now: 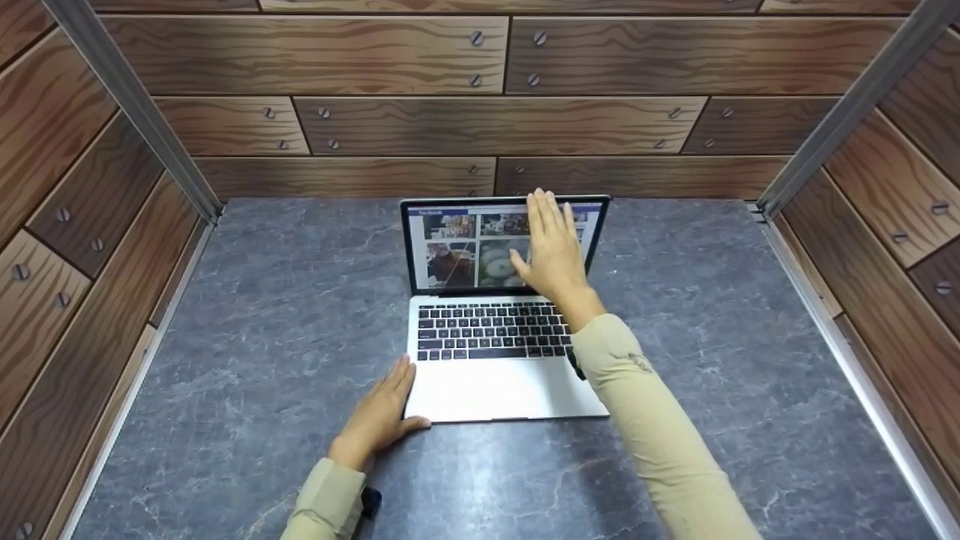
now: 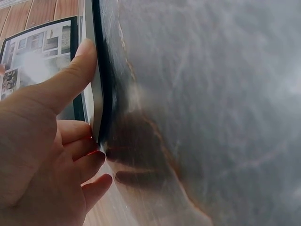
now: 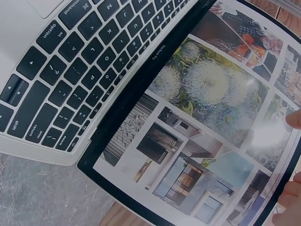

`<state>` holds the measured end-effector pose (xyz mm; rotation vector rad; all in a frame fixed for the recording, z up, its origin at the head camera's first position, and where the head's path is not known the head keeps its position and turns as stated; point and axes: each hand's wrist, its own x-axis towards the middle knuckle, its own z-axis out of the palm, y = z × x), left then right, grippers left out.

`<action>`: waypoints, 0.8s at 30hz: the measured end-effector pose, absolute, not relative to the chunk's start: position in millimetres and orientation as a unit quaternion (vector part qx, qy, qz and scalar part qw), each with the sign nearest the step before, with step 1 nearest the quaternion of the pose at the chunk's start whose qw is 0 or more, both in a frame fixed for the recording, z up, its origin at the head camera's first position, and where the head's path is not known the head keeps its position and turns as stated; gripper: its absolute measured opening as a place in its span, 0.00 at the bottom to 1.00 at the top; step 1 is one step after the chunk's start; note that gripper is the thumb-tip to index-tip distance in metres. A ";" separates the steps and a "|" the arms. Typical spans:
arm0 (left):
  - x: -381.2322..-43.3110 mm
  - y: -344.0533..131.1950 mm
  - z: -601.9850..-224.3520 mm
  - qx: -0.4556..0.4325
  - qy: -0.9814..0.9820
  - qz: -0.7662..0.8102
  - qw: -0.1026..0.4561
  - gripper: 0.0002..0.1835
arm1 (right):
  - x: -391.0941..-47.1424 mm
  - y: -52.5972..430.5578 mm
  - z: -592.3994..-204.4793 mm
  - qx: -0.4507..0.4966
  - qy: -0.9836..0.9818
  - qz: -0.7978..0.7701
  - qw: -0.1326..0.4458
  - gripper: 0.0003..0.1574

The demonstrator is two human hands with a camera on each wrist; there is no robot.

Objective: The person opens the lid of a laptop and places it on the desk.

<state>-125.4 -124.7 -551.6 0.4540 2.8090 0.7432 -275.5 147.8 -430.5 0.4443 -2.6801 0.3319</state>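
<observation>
An open laptop [image 1: 487, 390] with a silver base and black keys [image 1: 487, 326] stands on the table, its lid raised. Its lit screen [image 1: 450, 262] shows several pictures. My left hand [image 1: 379, 412] rests at the front left corner of the base: straight fingers along the side edge, thumb at the front edge. In the left wrist view the thumb [image 2: 77, 70] lies against that edge. My right hand [image 1: 556, 251] is spread before the right part of the screen, fingertips at the lid's top edge. In the right wrist view, parts of its fingers [image 3: 288, 200] show beside that edge.
The table [image 1: 285, 300] has a grey marbled top. Wood-patterned panels [image 1: 405, 124] enclose it at the back and both sides. Metal rails [image 1: 855, 412] run along the side edges, and slanted posts [image 1: 139, 105] rise at the back corners.
</observation>
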 end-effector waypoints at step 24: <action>-125.6 -124.9 -551.8 0.153 0.949 0.257 0.098 0.49 | -305.4 144.0 -419.5 0.132 -0.983 0.080 0.095 0.59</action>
